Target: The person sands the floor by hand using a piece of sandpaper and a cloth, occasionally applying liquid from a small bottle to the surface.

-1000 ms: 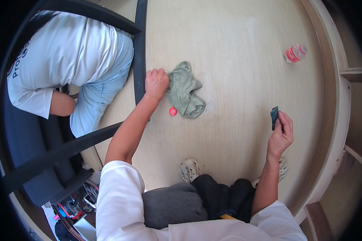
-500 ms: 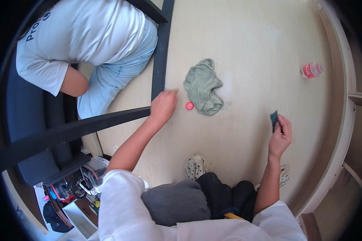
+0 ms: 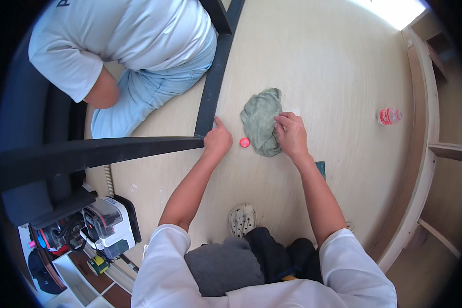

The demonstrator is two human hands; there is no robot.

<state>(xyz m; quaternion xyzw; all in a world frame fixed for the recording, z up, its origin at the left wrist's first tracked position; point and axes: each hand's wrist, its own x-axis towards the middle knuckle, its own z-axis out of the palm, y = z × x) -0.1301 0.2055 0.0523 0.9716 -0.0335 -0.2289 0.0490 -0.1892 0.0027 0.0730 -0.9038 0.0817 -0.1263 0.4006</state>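
My left hand (image 3: 218, 139) is beside the corner of a black frame (image 3: 209, 105). Its index finger stretches forward along the frame's edge and the other fingers are curled, with nothing visible in them. A crumpled grey-green cloth (image 3: 261, 120) lies on the floor to its right. At the cloth's right edge, the bent fingers of my right hand (image 3: 292, 135) close in a pinch. Between my hands a red bottle cap (image 3: 245, 142) sits by the cloth. A dark green scouring pad (image 3: 321, 169) lies on the floor, partly hidden by my right forearm.
A clear plastic bottle with a red label (image 3: 389, 116) lies at the right, near a wooden frame (image 3: 425, 154). Another person in a white shirt (image 3: 133, 36) sits beyond the black frame. A white-and-black machine (image 3: 110, 226) stands at lower left.
My right hand has moved left to the cloth and let go of the scouring pad, now on the floor. My left hand's index finger now points forward. The view has shifted.
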